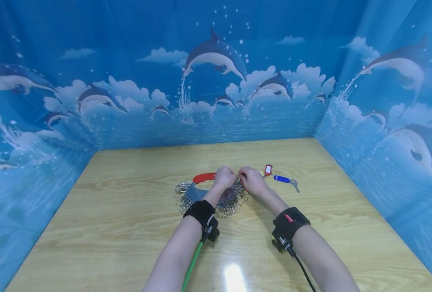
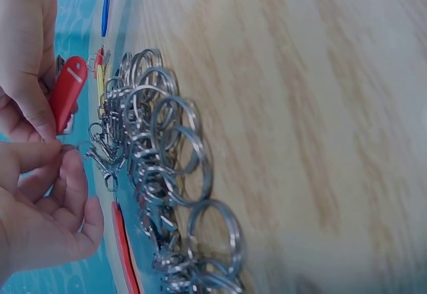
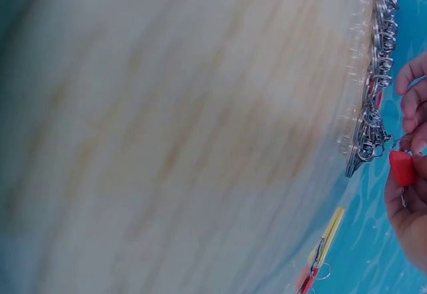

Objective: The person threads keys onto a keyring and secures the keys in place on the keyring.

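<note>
A large key holder with a red handle (image 1: 204, 177) and a grey plate lies on the table, its lower edge lined with many metal split rings (image 2: 150, 127). My left hand (image 1: 225, 177) is over its right part, thumb and fingertip pinching a small metal ring (image 2: 69, 148). Fingertip to fingertip with it, my right hand (image 1: 253, 181) pinches a red key tag (image 2: 68, 94) between thumb and fingers. A bit of metal shows under that tag in the right wrist view, mostly hidden by the fingers. Small clips (image 3: 368, 134) hang close beside both hands.
Right of the hands lie a red key tag with a white label (image 1: 268, 169), a yellow tag (image 3: 329, 231) and a blue key tag (image 1: 281, 179) with a silver key (image 1: 294, 185). A dolphin-print curtain (image 1: 146, 113) closes off the table's (image 1: 128, 227) back and sides.
</note>
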Demonstrator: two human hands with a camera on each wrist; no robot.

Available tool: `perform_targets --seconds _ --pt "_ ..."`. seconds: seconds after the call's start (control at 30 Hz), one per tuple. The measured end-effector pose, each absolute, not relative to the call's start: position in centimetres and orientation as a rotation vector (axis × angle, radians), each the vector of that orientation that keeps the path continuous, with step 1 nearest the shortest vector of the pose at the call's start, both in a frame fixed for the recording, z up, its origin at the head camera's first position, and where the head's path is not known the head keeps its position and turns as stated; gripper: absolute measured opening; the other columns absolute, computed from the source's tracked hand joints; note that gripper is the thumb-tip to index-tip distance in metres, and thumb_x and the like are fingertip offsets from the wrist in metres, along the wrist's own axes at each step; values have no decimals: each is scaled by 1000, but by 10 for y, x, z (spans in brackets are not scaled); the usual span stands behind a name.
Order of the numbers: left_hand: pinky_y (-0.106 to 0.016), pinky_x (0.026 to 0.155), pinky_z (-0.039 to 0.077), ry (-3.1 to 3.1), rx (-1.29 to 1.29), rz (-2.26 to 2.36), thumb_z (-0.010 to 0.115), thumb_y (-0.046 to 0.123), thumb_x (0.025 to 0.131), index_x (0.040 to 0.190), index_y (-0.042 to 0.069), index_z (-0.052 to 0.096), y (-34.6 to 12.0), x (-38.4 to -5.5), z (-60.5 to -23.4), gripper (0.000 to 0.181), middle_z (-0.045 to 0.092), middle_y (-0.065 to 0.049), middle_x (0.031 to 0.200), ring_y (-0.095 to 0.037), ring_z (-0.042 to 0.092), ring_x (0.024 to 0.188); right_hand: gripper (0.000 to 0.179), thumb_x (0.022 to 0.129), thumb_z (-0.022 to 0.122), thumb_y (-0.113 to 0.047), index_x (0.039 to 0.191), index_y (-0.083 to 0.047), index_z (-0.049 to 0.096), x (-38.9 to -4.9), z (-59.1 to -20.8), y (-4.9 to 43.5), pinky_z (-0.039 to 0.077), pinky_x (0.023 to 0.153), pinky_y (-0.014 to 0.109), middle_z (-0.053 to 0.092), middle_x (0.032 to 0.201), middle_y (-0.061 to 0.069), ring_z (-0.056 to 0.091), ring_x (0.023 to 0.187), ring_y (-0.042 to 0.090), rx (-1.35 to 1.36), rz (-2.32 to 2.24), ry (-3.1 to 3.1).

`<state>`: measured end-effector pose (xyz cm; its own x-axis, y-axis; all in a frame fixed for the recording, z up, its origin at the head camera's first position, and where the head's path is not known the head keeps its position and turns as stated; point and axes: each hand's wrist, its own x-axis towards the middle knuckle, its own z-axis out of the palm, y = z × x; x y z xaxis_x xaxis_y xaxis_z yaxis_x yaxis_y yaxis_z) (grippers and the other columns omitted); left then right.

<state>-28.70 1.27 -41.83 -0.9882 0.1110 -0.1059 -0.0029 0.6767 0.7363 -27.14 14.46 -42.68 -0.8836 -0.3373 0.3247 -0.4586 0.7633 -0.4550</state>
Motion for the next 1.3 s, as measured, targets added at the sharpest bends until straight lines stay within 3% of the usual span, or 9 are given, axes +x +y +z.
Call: perform_targets --seconds 0.4,0.8,1.3 --pt "-22 48 22 2719 367 1264 59 10 88 49 12 39 7 -286 -423 43 25 4 47 -10 24 45 7 85 57 2 82 1 63 -276 -424 148 46 64 34 62 75 10 56 68 22 366 1115 -2752" --pt "-24 48 25 2692 177 1273 59 9 87 48 9 43 11 -287 -417 43 28 1 46 -12 25 44 7 87 55 -1 85 0 62 -274 -425 145 47 65 35 63 78 10 57 68 21 396 1010 -2774" --pt "-23 43 22 2697 151 1290 58 6 86 46 11 40 11 -282 -412 44 25 3 44 -10 21 41 8 84 56 3 87 1 63 -272 -426 144 49 70 38 65 84 13 60 75 26 509 887 -2731"
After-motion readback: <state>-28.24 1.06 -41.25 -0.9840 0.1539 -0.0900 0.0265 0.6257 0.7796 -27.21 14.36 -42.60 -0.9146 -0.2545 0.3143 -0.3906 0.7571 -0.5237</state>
